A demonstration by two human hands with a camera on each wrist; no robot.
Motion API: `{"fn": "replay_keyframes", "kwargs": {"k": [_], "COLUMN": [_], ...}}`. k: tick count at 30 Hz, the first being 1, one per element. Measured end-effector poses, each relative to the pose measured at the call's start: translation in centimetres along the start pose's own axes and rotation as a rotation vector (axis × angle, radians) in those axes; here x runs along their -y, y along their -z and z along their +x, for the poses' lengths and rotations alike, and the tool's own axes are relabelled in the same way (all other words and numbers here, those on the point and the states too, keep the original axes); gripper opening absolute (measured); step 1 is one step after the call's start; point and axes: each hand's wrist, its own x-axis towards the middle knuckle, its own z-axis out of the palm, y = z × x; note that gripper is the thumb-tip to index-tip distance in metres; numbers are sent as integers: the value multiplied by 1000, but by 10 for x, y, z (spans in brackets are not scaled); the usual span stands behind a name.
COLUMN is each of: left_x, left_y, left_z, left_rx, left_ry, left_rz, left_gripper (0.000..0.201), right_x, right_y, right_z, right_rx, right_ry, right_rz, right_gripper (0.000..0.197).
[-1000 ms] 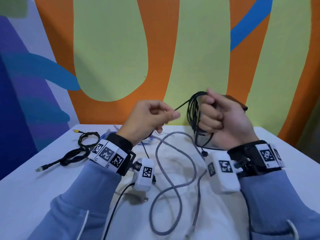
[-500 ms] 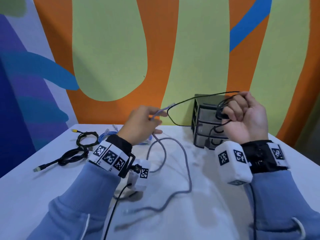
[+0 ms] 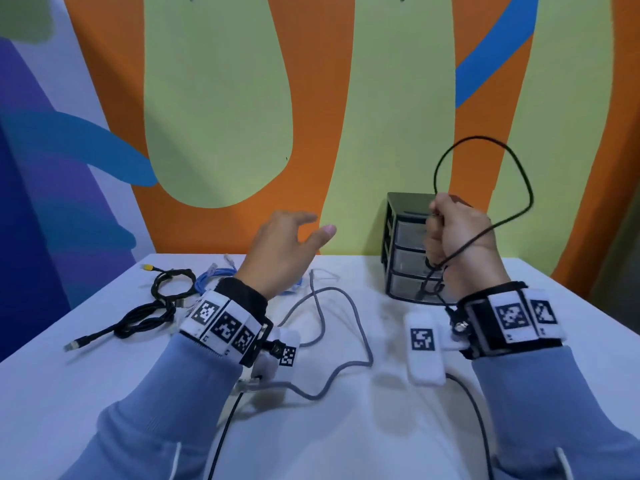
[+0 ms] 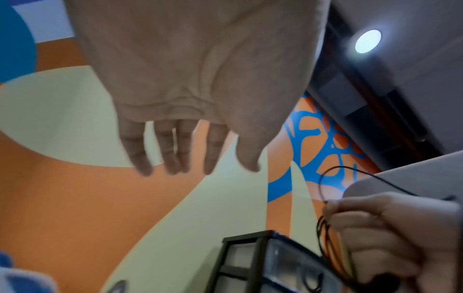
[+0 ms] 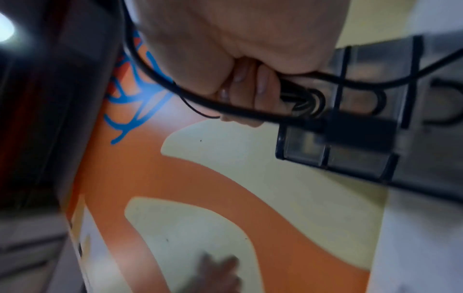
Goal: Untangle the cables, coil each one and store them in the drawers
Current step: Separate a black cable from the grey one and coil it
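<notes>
Your right hand [image 3: 457,244] fisted round thin black cable [image 3: 485,174], coils bunched in grip, one loop arching above, before drawer unit [image 3: 405,244]. Your left hand [image 3: 280,251] spread, empty, above table [image 3: 69,393].

The left hand [image 4: 200,79] hung with its fingers [image 4: 136,150] straight and spread, holding nothing, while at lower right the right hand [image 4: 391,237] gripped a coiled black cable [image 4: 325,243] just in front of the black-framed drawer unit [image 4: 263,263].

Black cable [image 3: 519,216]; grey cable [image 3: 360,341]; blue cable [image 3: 211,282]; orange-green wall [image 3: 311,98].
</notes>
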Motion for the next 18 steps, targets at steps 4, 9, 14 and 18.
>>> {"fn": "replay_keyframes", "kwargs": {"k": [4, 9, 14, 18], "left_x": [-51, -61, -34, -6], "left_y": [5, 1, 11, 17], "left_z": [-18, -20, -3, 7], "left_rx": [115, 309, 57, -139], "left_ry": [4, 227, 421, 311], "left_rz": [-625, -951, -1189, -858], "left_gripper": [59, 71, 31, 33], "right_x": [-6, -15, -10, 8], "right_y": [-7, -17, -15, -13], "right_z": [-12, -26, -23, -32], "right_rx": [36, 170, 355, 676], "right_ry": [320, 498, 260, -261], "right_rz": [-659, -1067, -675, 173], "right_gripper": [37, 37, 41, 34]}}
